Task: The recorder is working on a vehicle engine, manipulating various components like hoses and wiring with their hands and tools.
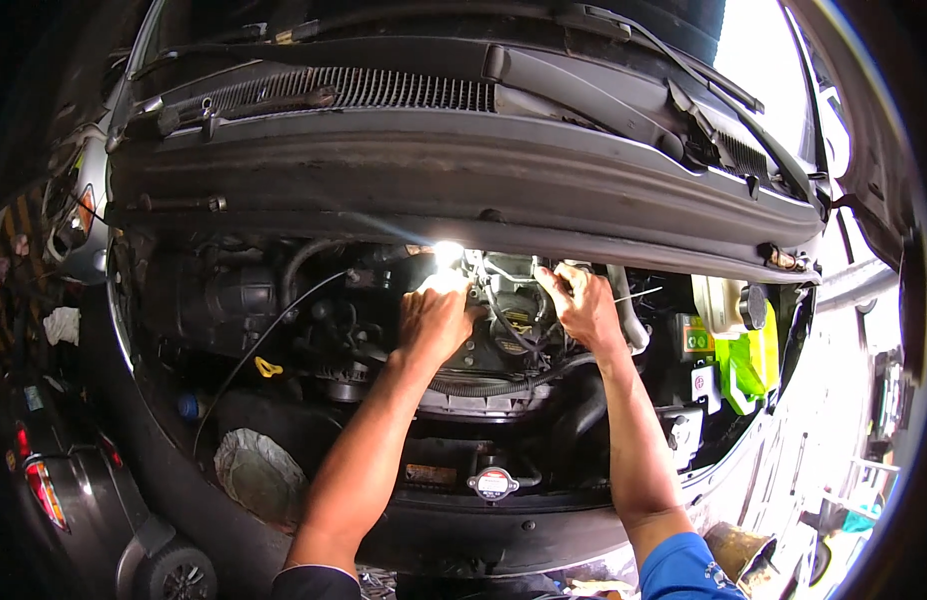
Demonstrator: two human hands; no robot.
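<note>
Hands, two: left hand [439, 318], fingers curled at lit lamp [447, 253], grip cannot be told; right hand [586, 308], closed about slim rod [640, 294]. Both over engine [484, 358], bay centre. Outward: yellow loop handle [267, 371], left; round metal cap [494, 484], front; pale reservoir [717, 302], right.

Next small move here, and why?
I'd probably nudge the bright light slightly toward the right hand: its glare is concentrated at the left hand, while the right hand is curled off to the side, a thin pale rod sticking out beside it. Whether the left hand holds the light is unclear.
</note>
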